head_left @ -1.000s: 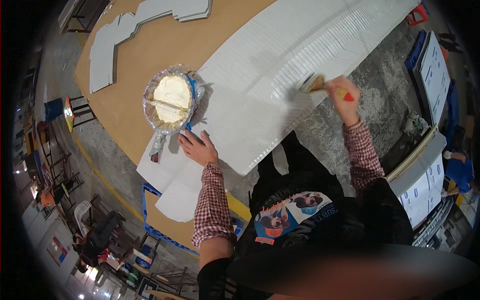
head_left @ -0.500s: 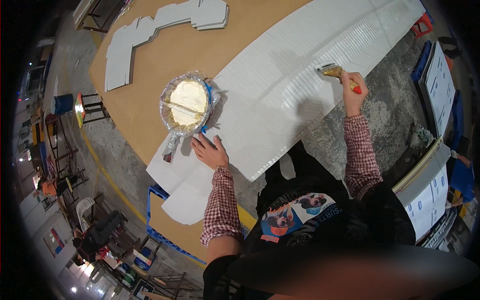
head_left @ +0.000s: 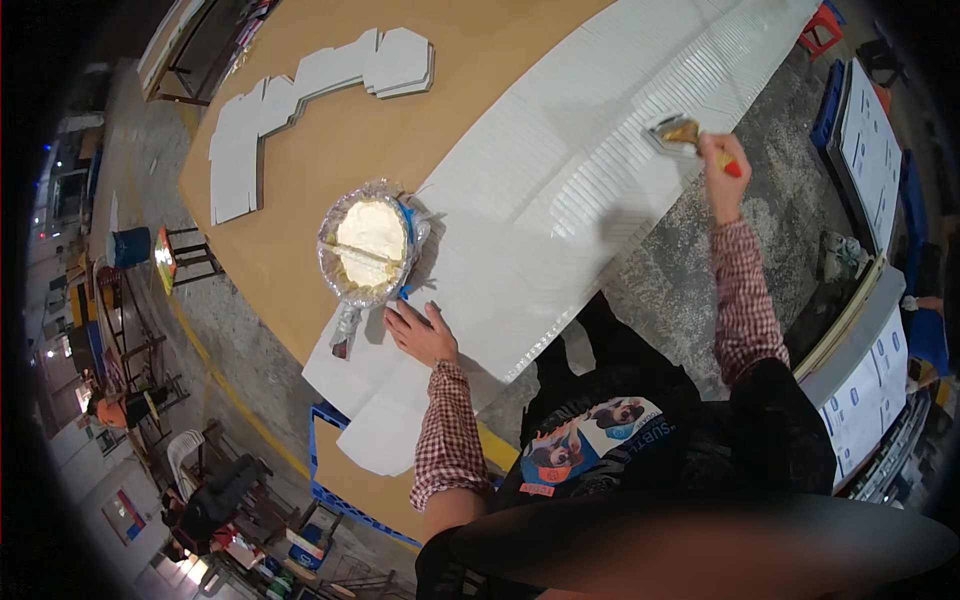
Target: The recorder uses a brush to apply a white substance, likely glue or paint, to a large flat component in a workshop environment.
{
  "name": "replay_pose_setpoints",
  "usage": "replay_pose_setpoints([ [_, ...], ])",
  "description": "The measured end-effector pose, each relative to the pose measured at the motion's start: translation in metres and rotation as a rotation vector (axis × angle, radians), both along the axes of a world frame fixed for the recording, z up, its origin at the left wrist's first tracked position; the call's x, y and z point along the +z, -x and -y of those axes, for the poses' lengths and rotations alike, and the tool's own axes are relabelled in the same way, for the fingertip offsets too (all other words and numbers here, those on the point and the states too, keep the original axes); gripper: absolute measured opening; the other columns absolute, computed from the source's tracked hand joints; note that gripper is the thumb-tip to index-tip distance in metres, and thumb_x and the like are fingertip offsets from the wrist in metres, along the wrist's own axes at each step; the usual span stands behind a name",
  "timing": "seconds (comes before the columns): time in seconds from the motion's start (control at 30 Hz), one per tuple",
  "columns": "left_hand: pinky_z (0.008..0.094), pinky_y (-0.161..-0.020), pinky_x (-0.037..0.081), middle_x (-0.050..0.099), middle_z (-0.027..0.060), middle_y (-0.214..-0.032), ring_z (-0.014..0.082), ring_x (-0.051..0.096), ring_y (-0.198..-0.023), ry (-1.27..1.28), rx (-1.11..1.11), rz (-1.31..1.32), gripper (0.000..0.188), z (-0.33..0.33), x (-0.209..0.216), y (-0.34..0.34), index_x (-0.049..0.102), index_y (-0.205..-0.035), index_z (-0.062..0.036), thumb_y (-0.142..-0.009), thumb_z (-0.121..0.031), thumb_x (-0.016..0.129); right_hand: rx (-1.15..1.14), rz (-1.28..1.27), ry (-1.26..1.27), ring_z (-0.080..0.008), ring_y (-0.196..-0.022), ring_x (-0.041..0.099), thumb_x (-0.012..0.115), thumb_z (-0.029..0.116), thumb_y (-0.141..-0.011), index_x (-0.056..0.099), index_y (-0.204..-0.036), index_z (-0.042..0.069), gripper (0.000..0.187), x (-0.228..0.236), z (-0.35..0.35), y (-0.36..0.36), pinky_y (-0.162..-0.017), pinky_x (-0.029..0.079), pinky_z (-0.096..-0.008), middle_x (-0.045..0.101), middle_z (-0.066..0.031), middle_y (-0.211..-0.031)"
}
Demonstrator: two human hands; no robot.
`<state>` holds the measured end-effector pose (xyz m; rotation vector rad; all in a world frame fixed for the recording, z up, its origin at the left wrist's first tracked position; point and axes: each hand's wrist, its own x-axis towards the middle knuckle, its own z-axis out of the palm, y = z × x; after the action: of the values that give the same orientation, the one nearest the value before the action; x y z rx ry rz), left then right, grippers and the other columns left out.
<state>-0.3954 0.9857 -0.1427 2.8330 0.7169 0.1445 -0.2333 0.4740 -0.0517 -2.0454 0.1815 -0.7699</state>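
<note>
In my right hand is a paintbrush with a yellowish handle tipped in red, its bristles down on a fanned row of white card sheets. Wet, glossy streaks show across the sheets near the brush. My left hand lies flat with spread fingers on the white sheets at their near left end. Just beyond its fingertips stands a plastic-wrapped pot with a wrapped handle. Creamy white paste fills it, and a strip crosses its mouth.
A brown board covers the table under the sheets. Stacked white cut card pieces lie at its far left. A blue-edged pallet is below left. Printed sheets are stacked at right, and a red stool stands at far right.
The brush and my right hand have shifted slightly to the right across the sheets. My left hand stays on the sheets beside the pot. The whole view has turned a little.
</note>
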Motion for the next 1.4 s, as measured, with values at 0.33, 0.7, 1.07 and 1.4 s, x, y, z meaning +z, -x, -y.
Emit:
replay_pose_setpoints([
  [0.33,0.0501,-0.111,0.024,0.03,0.0223,-0.151,0.0382,0.025,-0.141,-0.035,0.004,-0.001,0.059,0.001,-0.001,-0.002,0.038,-0.144,-0.0058,-0.099,-0.044,0.042,0.109,-0.375,-0.145,-0.0085,-0.067,0.055,0.071,0.018,-0.088,0.063,-0.076,0.0,0.023,0.003,-0.01,-0.001,-0.063,0.044,-0.0241,0.061,-0.0026,-0.073],
  [0.7,0.0513,-0.112,0.022,0.027,0.0236,-0.152,0.0398,0.022,-0.141,0.017,0.007,-0.028,0.063,0.001,0.001,0.0,0.035,-0.146,-0.0072,-0.098,-0.047,0.042,0.184,-0.292,0.132,-0.0107,-0.066,0.053,0.071,0.017,-0.087,0.06,-0.074,-0.001,0.024,0.009,-0.017,0.011,-0.062,0.044,-0.0265,0.059,-0.0055,-0.072],
  [1.07,0.0522,-0.112,0.022,0.03,0.0265,-0.15,0.0421,0.026,-0.139,0.005,-0.02,0.074,0.065,-0.002,-0.008,0.001,0.038,-0.143,-0.0037,-0.095,-0.046,0.049,0.226,-0.334,0.2,-0.0098,-0.064,0.051,0.067,0.012,-0.089,0.059,-0.077,-0.001,0.02,0.004,-0.039,0.022,-0.059,0.042,-0.0255,0.06,-0.0037,-0.071],
  [1.4,0.0522,-0.114,0.018,0.027,0.027,-0.151,0.0421,0.021,-0.141,0.16,0.0,0.076,0.066,-0.008,-0.011,-0.001,0.041,-0.142,-0.0035,-0.092,-0.045,0.055,0.57,-0.247,-0.552,-0.0099,-0.07,0.059,0.068,0.017,-0.089,0.06,-0.098,0.004,0.018,0.059,-0.183,-0.013,-0.062,0.05,-0.0239,0.062,-0.0038,-0.086],
])
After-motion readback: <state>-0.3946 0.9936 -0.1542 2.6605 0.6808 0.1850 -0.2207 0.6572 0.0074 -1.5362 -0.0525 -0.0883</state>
